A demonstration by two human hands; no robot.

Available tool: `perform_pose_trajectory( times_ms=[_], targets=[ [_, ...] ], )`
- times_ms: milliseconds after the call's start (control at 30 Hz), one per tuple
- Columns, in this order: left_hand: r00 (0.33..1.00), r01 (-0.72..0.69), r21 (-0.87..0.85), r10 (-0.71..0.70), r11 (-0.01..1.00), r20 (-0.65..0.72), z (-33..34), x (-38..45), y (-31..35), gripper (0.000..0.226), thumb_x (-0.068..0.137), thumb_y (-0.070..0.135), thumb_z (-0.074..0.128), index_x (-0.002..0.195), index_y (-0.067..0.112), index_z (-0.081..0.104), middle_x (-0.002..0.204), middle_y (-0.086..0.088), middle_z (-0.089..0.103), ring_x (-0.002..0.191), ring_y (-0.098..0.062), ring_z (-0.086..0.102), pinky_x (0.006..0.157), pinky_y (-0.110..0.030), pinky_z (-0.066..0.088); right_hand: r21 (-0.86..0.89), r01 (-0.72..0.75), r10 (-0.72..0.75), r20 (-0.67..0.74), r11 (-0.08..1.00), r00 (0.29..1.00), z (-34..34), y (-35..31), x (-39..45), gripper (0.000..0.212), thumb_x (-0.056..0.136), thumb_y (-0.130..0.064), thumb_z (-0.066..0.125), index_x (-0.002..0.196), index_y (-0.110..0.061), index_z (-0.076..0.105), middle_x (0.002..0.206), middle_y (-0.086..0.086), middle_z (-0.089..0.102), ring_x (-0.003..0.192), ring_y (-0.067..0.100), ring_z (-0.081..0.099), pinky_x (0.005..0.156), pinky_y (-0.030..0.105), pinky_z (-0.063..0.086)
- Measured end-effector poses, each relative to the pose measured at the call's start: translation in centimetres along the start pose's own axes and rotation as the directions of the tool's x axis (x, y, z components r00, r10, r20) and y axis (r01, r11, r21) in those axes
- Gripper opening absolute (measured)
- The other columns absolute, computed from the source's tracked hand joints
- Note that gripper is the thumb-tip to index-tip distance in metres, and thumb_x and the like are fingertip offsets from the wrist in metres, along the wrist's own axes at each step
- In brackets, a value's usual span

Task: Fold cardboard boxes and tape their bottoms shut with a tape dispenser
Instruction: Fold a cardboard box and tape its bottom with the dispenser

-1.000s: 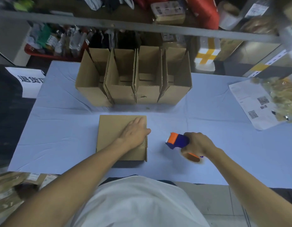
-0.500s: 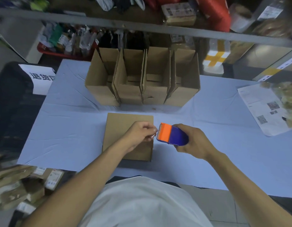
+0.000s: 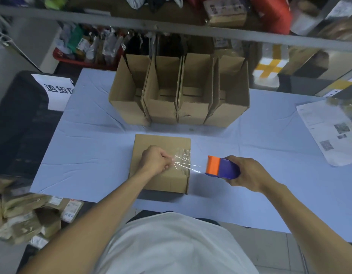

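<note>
My left hand point(image 3: 155, 162) is pinched on the free end of the clear tape point(image 3: 186, 163), over the folded box point(image 3: 161, 155); my right hand point(image 3: 244, 171) is wrapped round the blue-and-orange tape dispenser point(image 3: 221, 168), held just off the box's right edge; the tape strip spans the gap between them, taut and wrinkling near my pinch.

Box sits bottom-up near the middle of the desk point(image 3: 250, 151), toward the near edge; four open boxes point(image 3: 179, 99) stand in a row by the far edge.

Handling, my read: tape is thin, sticky, folds onto itself if slack, so keep tension and grip only the very tip; box is light corrugated card, empty, will slide on the cloth, so press down on its top while pulling; dispenser is rigid, grip by the body, clear of the orange cutter end.
</note>
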State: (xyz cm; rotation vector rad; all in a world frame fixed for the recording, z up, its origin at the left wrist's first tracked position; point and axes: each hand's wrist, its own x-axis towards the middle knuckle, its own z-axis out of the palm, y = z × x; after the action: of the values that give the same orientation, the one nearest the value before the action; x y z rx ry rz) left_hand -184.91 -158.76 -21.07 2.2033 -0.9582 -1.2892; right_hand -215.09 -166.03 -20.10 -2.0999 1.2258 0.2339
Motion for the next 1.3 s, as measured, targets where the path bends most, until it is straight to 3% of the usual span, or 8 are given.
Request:
perform_pose_trajectory(
  times_ms=[167,333,467,667,833,967,1033,1300],
  targets=[
    [0.999,-0.036,0.270,0.045,0.962,-0.029,0.7,0.1,0.2,0.023,0.075,0.028,0.080,0.061,0.011,0.071,0.064,-0.006,0.071,0.060,-0.018,0.064,0.062,-0.029,0.054,-0.051,-0.027,0.029,0.033,0.998,0.999,0.5,0.7,0.4,0.052,0.065,-0.032,0.077,0.112,-0.039,0.053,0.091,-0.019,0.064,0.079,0.013,0.062,0.069,0.027,0.053],
    [0.976,-0.014,0.784,0.178,0.621,-0.123,1.3,0.5,1.3,0.045,0.075,0.058,0.072,0.096,0.018,0.067,0.100,-0.008,0.069,0.098,-0.028,0.062,0.071,-0.030,0.035,-0.158,0.001,0.009,0.062,0.988,0.998,1.0,0.5,1.2,0.051,0.066,-0.033,0.074,0.112,-0.037,0.052,0.091,-0.018,0.062,0.078,0.011,0.059,0.061,0.021,0.043],
    [0.903,-0.428,0.564,0.359,0.706,0.236,1.8,1.1,0.5,0.014,0.082,0.031,0.057,0.089,0.022,0.048,0.091,0.006,0.053,0.089,-0.019,0.052,0.067,-0.038,0.045,-0.275,0.002,0.026,0.097,0.961,0.995,1.2,-0.4,2.0,0.048,0.066,-0.035,0.071,0.110,-0.034,0.051,0.089,-0.014,0.060,0.078,0.014,0.057,0.060,0.024,0.042],
    [0.884,-0.431,0.407,0.287,0.806,0.369,3.4,0.9,0.8,0.026,0.084,0.051,0.055,0.078,0.032,0.039,0.097,0.005,0.049,0.088,-0.012,0.044,0.067,-0.026,0.032,-0.307,-0.134,0.195,0.179,0.942,0.964,2.5,-4.4,4.4,0.043,0.061,-0.045,0.073,0.097,-0.029,0.055,0.085,-0.004,0.062,0.074,0.019,0.059,0.061,0.028,0.046],
    [0.927,-0.343,0.423,0.229,0.839,0.297,3.1,1.0,1.4,0.031,0.075,0.051,0.057,0.077,0.029,0.035,0.087,0.005,0.040,0.083,-0.022,0.041,0.060,-0.030,0.026,-0.544,-0.111,0.231,0.158,0.832,0.960,3.1,-5.5,5.2,0.034,0.066,-0.046,0.068,0.088,-0.023,0.058,0.081,-0.001,0.059,0.070,0.023,0.057,0.061,0.027,0.042],
    [0.897,-0.429,0.580,0.253,0.692,0.361,3.9,1.2,0.7,0.038,0.086,0.040,0.051,0.118,0.020,0.051,0.127,-0.006,0.041,0.119,-0.031,0.036,0.091,-0.041,0.033,-0.326,-0.270,0.314,0.088,0.906,0.945,2.5,-2.4,3.2,0.048,0.063,-0.061,0.071,0.095,-0.029,0.056,0.082,-0.006,0.060,0.071,0.019,0.059,0.058,0.027,0.041],
    [0.860,-0.510,0.659,0.305,0.553,0.410,4.5,0.8,0.5,0.031,0.084,0.021,0.048,0.112,0.028,0.057,0.112,-0.008,0.030,0.120,-0.034,0.031,0.086,-0.042,0.028,-0.154,-0.340,0.333,-0.066,0.928,0.941,2.1,-1.6,2.6,0.049,0.068,-0.070,0.067,0.096,-0.031,0.054,0.075,-0.010,0.059,0.063,0.014,0.056,0.051,0.025,0.036],
    [0.871,-0.409,0.742,0.471,0.531,0.143,6.4,-0.7,-0.5,0.011,0.085,0.025,0.055,0.095,0.025,0.058,0.116,-0.005,0.038,0.109,-0.029,0.035,0.081,-0.038,0.026,-0.007,-0.198,0.187,-0.294,0.980,0.937,5.6,-1.5,2.3,0.047,0.090,-0.019,0.064,0.134,-0.016,0.046,0.118,0.010,0.059,0.102,0.033,0.056,0.066,0.037,0.049]
  ],
)
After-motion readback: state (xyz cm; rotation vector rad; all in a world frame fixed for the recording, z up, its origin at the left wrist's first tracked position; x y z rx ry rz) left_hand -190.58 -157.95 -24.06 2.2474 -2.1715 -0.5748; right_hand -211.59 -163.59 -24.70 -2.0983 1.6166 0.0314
